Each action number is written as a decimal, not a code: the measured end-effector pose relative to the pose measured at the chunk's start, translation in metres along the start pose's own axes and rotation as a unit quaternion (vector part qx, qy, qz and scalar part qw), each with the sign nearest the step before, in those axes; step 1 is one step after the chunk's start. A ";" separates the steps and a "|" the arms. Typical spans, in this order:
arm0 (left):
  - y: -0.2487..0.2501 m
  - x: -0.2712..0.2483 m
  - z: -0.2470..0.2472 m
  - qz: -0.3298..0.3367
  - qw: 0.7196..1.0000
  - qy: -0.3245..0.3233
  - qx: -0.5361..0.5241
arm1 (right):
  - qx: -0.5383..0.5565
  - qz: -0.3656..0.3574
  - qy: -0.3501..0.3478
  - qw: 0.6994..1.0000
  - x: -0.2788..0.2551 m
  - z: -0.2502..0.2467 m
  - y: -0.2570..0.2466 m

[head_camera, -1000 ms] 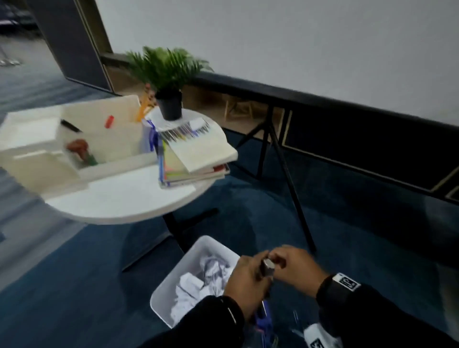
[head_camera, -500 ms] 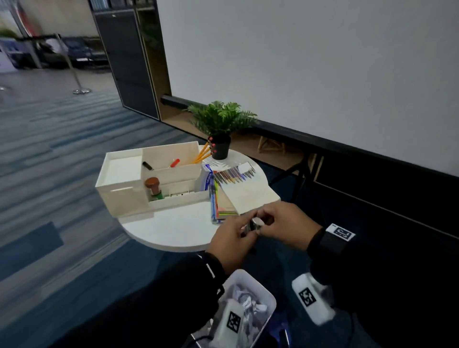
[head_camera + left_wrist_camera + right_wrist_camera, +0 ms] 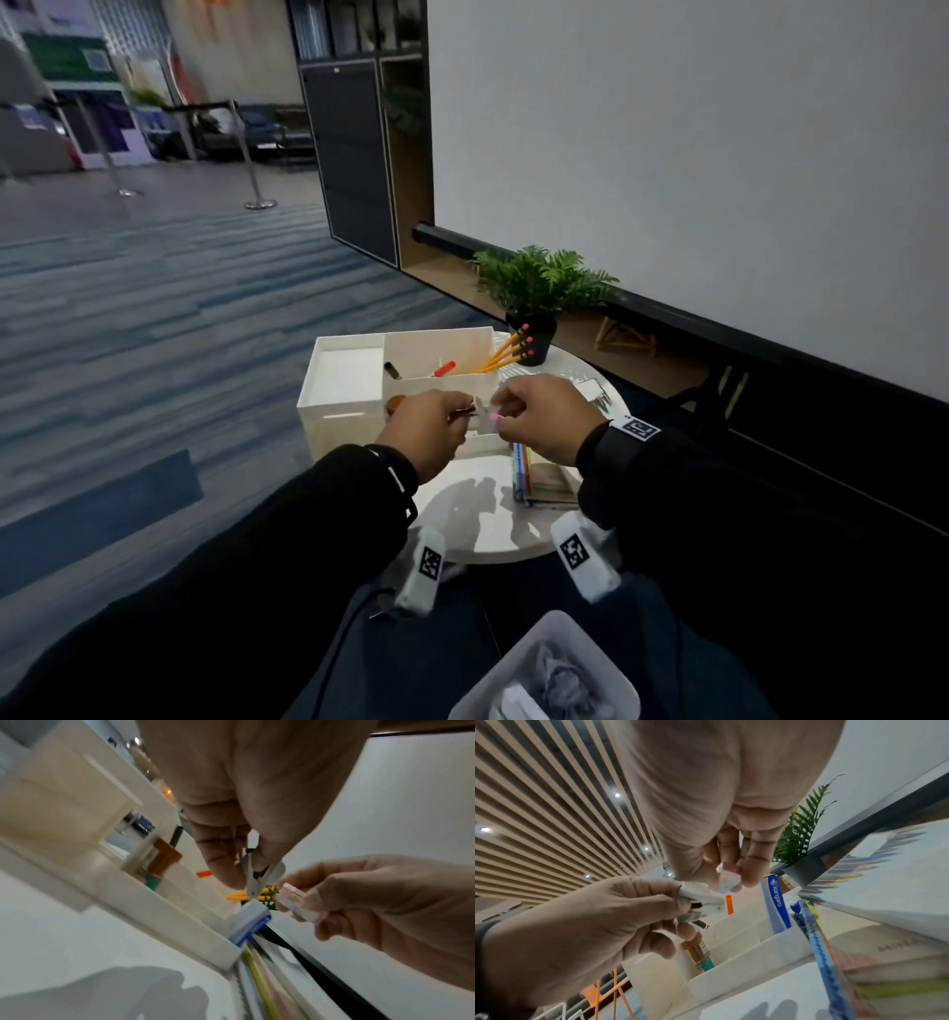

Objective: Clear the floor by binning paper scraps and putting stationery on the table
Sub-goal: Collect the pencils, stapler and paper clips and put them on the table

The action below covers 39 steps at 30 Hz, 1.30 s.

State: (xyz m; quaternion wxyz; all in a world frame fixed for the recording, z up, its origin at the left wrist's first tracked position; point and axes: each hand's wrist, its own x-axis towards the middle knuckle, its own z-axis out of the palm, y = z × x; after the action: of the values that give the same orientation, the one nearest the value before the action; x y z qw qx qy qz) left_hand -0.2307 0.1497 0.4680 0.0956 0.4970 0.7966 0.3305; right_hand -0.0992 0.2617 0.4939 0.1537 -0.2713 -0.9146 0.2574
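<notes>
I've got a small metal clip (image 3: 259, 874) pinched in my left hand (image 3: 426, 431) and a little pink eraser (image 3: 299, 905) pinched in my right hand (image 3: 544, 416), both held just above the white organizer (image 3: 349, 390) on the round table (image 3: 477, 534). These two aren't set down yet, so that's the step in hand, I reckon. Down by my legs the bin (image 3: 611, 668) already holds crumpled paper; the floor beneath me is mostly hidden, so I can't say what's left.

place: office lobby | cues: carpet tiles (image 3: 154, 318), queue stanchions (image 3: 254, 169), cabinet (image 3: 354, 159) (slatted ceiling (image 3: 539, 811) overhead)
</notes>
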 end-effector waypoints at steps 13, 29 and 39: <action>-0.026 0.035 0.051 -0.104 0.980 0.021 0.167 | -0.035 -0.001 0.023 0.999 0.028 0.016 0.008; -0.034 0.022 0.046 -0.147 0.985 0.015 0.094 | -0.086 -0.035 0.004 0.996 0.059 0.023 -0.006; -0.034 0.001 0.046 -0.105 0.982 -0.016 0.154 | -0.292 0.012 -0.102 0.951 0.087 0.048 -0.012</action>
State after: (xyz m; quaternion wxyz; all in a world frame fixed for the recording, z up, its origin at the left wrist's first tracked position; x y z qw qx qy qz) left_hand -0.2339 0.1612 0.4116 0.0646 0.4245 0.8842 0.1841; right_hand -0.1946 0.2844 0.4741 -0.0291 -0.2874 -0.9574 0.0066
